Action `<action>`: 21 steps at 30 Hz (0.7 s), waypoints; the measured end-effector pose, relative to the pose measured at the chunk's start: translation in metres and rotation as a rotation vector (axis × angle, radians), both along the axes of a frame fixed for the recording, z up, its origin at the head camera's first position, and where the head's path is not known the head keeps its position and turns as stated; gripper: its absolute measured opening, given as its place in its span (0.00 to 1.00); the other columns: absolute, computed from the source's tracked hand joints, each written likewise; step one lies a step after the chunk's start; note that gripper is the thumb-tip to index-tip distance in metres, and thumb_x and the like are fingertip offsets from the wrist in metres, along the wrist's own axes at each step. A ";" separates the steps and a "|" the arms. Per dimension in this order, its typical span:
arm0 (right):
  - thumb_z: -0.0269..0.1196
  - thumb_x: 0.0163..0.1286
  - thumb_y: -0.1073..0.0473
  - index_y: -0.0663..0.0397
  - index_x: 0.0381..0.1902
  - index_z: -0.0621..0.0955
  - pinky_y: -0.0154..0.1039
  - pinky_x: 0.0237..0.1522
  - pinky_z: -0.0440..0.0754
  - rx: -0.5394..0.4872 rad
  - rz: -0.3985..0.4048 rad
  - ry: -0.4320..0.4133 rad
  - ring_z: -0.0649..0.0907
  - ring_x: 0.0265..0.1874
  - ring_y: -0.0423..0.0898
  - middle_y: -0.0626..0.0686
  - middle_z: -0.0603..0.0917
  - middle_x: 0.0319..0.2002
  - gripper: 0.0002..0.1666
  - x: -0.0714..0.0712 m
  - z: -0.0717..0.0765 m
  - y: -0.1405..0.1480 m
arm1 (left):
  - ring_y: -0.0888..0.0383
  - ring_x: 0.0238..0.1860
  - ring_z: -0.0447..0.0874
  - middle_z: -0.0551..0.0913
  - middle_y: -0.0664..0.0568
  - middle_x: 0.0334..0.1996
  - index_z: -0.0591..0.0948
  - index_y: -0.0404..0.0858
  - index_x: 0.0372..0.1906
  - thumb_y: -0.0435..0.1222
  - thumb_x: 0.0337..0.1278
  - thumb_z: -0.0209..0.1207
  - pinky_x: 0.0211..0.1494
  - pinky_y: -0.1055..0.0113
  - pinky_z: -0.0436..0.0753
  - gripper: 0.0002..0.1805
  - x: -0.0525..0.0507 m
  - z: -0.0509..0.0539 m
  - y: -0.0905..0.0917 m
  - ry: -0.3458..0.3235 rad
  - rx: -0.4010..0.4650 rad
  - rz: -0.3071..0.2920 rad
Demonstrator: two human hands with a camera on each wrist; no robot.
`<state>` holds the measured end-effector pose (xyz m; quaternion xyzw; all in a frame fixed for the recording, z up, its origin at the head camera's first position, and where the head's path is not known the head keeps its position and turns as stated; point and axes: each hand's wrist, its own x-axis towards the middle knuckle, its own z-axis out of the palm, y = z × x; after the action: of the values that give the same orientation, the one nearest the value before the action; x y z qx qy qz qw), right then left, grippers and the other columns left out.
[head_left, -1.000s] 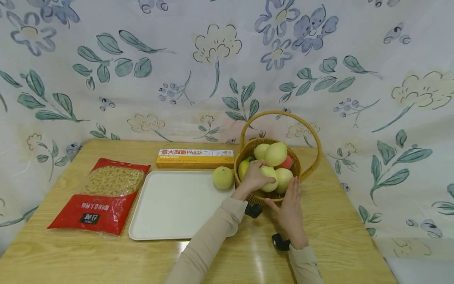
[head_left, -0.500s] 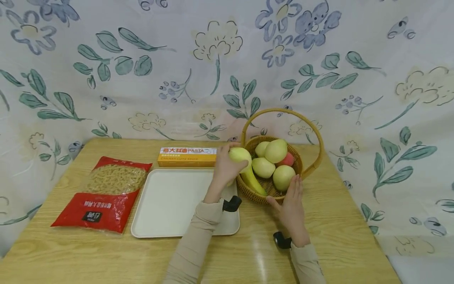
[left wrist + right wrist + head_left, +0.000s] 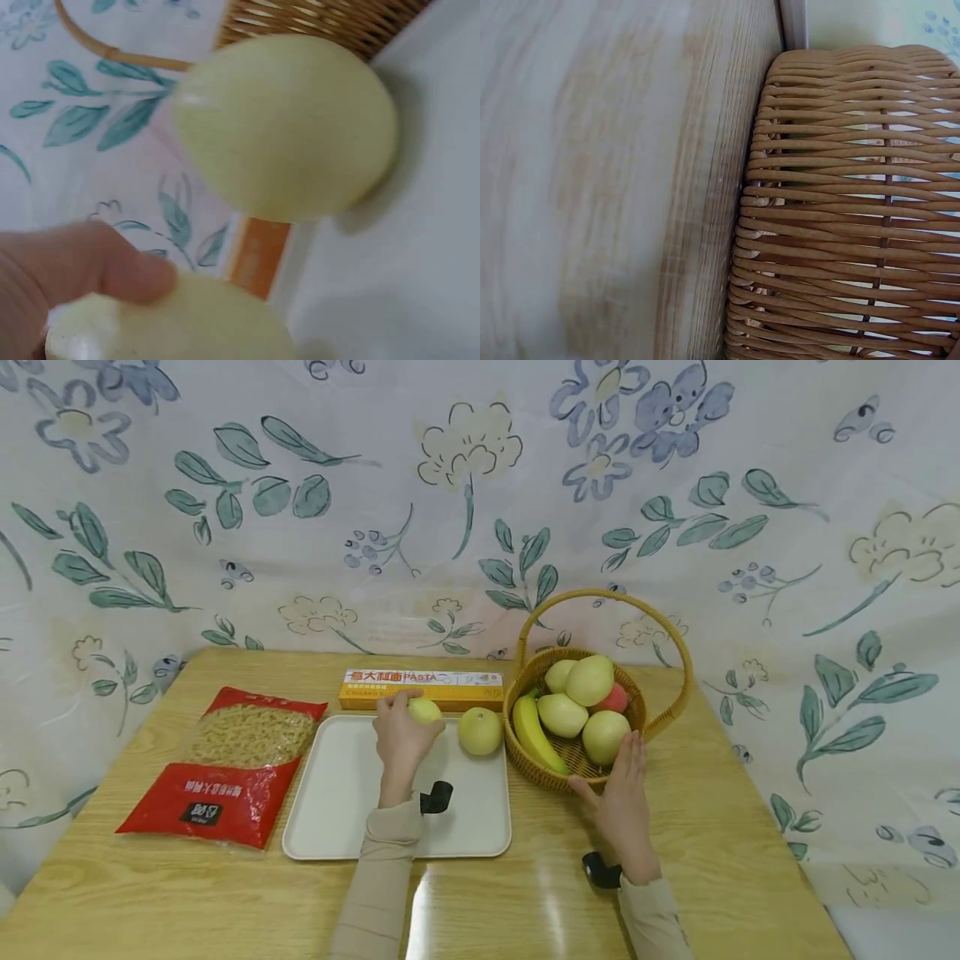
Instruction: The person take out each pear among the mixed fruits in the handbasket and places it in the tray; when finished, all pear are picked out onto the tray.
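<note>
My left hand (image 3: 403, 739) grips a pale yellow-green pear (image 3: 424, 711) over the back of the white tray (image 3: 337, 827). In the left wrist view, the thumb presses on this pear (image 3: 187, 322). Another pear (image 3: 480, 732) sits at the tray's back right corner. My right hand (image 3: 624, 810) rests with extended fingers against the front right of the wicker basket (image 3: 540, 774). Inside the basket lie a banana (image 3: 534, 737), several pale pears (image 3: 589, 681) and a red fruit (image 3: 615, 698), partly hidden. In the right wrist view only the basket's woven side (image 3: 847, 217) and the tabletop show.
A yellow and white pasta box (image 3: 352, 693) lies behind the tray. To the tray's left is a red bag of pasta (image 3: 225, 793). The basket's tall arched handle (image 3: 682, 664) rises at the right. A flowered cloth (image 3: 465, 568) hangs behind the wooden table (image 3: 187, 902).
My left hand has lifted a pear from the basket and carried it left over the tray. The banana in the basket is now uncovered. My right hand stays at the basket.
</note>
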<state>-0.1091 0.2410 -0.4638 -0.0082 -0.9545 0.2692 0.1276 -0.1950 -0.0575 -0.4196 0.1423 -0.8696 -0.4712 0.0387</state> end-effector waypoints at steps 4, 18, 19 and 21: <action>0.58 0.62 0.33 0.73 0.74 0.37 0.63 0.73 0.46 0.003 -0.005 -0.015 0.39 0.75 0.68 0.73 0.36 0.75 0.67 0.002 -0.001 0.000 | 0.36 0.60 0.62 0.64 0.39 0.63 0.76 0.44 0.57 0.33 0.41 0.69 0.50 0.39 0.74 0.31 0.003 -0.013 0.002 -0.002 -0.073 -0.005; 0.54 0.61 0.26 0.72 0.74 0.37 0.62 0.73 0.45 -0.002 -0.009 0.002 0.39 0.75 0.68 0.72 0.36 0.75 0.70 0.001 -0.002 0.001 | 0.39 0.65 0.66 0.72 0.39 0.62 0.76 0.37 0.59 0.32 0.57 0.60 0.66 0.43 0.67 0.23 0.002 0.009 0.021 0.233 0.111 -0.054; 0.53 0.61 0.26 0.72 0.74 0.37 0.62 0.73 0.45 0.004 -0.007 0.004 0.39 0.75 0.68 0.73 0.36 0.75 0.69 0.001 -0.002 0.001 | 0.39 0.65 0.66 0.73 0.38 0.61 0.77 0.37 0.59 0.31 0.58 0.60 0.67 0.43 0.67 0.22 0.002 0.014 0.025 0.262 0.126 -0.064; 0.52 0.62 0.26 0.73 0.74 0.37 0.62 0.74 0.44 0.012 0.001 0.010 0.39 0.75 0.69 0.74 0.36 0.74 0.69 0.001 -0.002 0.002 | 0.39 0.63 0.69 0.74 0.38 0.59 0.78 0.35 0.57 0.31 0.58 0.60 0.65 0.43 0.68 0.21 0.002 0.025 0.034 0.313 0.148 -0.104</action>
<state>-0.1084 0.2426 -0.4659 -0.0059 -0.9554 0.2638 0.1325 -0.1930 -0.0236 -0.3947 0.0245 -0.8221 -0.5517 0.1387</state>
